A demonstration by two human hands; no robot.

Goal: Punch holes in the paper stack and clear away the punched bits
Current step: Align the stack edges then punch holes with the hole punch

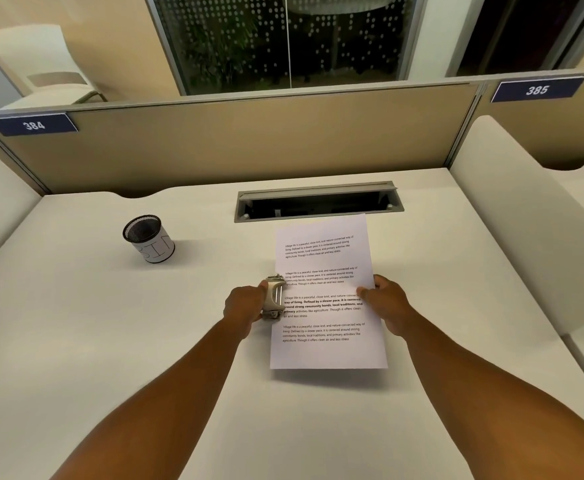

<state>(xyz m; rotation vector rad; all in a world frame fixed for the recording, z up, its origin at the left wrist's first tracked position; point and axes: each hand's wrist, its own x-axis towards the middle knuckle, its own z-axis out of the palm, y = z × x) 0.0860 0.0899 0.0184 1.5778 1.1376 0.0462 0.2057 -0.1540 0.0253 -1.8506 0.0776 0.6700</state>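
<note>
A white paper stack point(325, 351) printed with short text paragraphs lies on the desk, slightly lifted at its near edge. A small metal hole punch point(273, 298) sits on the stack's left edge, about halfway along it. My left hand point(243, 304) grips the punch from the left, fingers curled round its body. My right hand point(385, 299) pinches the stack's right edge, thumb on top of the sheet. No punched bits are visible.
A black mesh cup point(149, 242) wrapped in white paper stands at the left of the white desk point(110, 341). A cable tray slot point(318, 202) lies open just behind the paper. Beige partitions enclose the desk at the back and both sides.
</note>
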